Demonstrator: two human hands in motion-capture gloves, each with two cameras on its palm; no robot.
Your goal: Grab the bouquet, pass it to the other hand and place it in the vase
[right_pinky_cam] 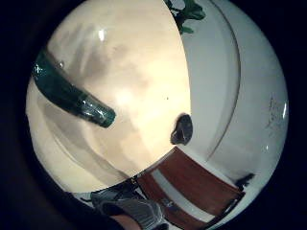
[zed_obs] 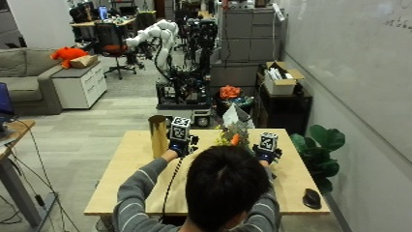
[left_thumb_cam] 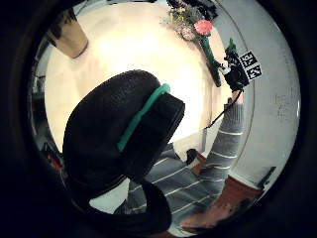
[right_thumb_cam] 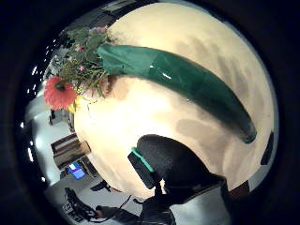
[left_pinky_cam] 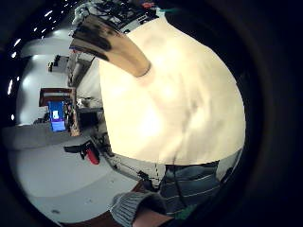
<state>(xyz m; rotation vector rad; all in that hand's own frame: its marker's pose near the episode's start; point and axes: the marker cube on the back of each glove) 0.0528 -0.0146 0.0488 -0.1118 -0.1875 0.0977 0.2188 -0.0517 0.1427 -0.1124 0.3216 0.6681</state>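
On table (zed_obs: 128,169): gold vase (zed_obs: 158,136) upright, contents unseen; bouquet (zed_obs: 233,135) beside right hand (zed_obs: 266,153); left hand (zed_obs: 178,146) near vase; both grips unclear.

bouquet (zed_obs: 233,134): from the outside view you see only its flower tops; your head covers the green wrap and the stems.
left hand (zed_obs: 178,145): you cannot make out its fingers there; in its own thumb side view the thumb (left_thumb_cam: 124,134) fills the middle and hides part of the bench (left_thumb_cam: 124,44).
right hand (zed_obs: 266,152): your head cuts off its lower part, and whether its fingers are round anything is not visible.
vase (left_pinky_cam: 111,45): its mouth runs out past the lens rim in the little finger side view.
black object on the bench (zed_obs: 311,197): too small for you to identify.
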